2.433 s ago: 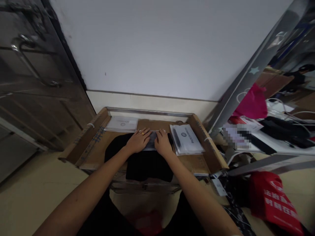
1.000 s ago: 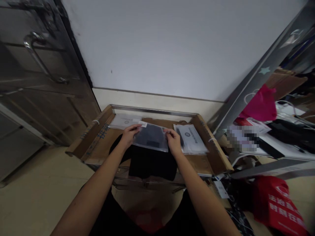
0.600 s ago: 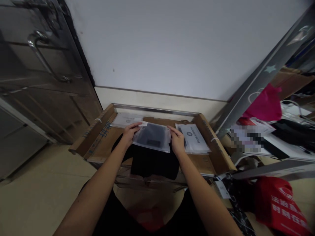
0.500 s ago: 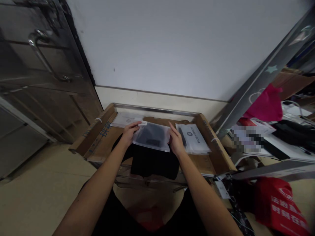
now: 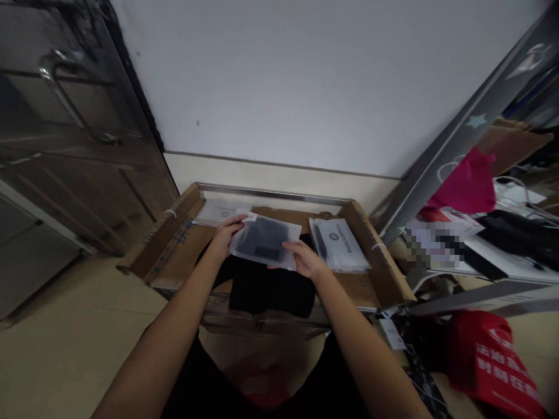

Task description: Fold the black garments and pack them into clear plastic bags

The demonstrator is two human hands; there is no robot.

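Observation:
A frosted zip bag with a dark folded item inside is held up between both hands. My left hand pinches its upper left corner, beside a small white label. My right hand grips the lower right edge, thumb lying on top and fingers underneath. Below the bag, black fabric hangs over the front edge of the cardboard-lined tray. Right of my right hand lies a pile of printed frosted bags. Another printed bag lies behind my left hand.
A white wall rises behind the tray. On the left stands a metal door with a handle. To the right are a grey post, pink fabric and a cluttered white table. A red bag sits low at the right.
My right hand has moved from the bag's right side to its lower right edge, with the thumb now on top. My left hand keeps its hold at the left corner.

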